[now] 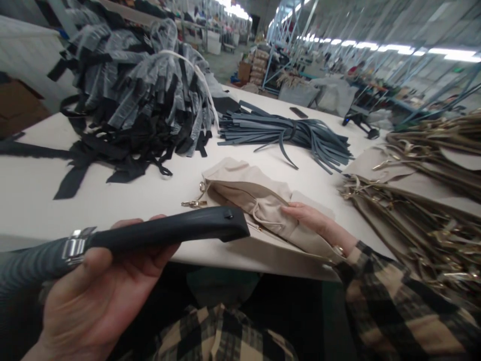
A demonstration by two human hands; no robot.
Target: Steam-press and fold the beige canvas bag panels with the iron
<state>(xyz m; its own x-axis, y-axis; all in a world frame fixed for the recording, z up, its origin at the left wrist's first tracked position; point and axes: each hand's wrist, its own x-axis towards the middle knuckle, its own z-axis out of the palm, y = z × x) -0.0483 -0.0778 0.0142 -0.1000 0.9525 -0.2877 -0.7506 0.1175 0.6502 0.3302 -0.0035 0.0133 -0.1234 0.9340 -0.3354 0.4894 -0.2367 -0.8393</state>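
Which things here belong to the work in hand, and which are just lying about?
In use:
black nozzle, in left hand
open beige bag, at right hand

Apparently lying about:
black strips
blue-grey strips
piled bags

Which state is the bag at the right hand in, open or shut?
Open: the beige bag's mouth gapes, and its lining shows beside the right hand.

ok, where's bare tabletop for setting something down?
Free: table between black strips and black tool; also between open bag, blue-grey straps and bag pile. Crowded: back left under the strips, right edge under the pile.
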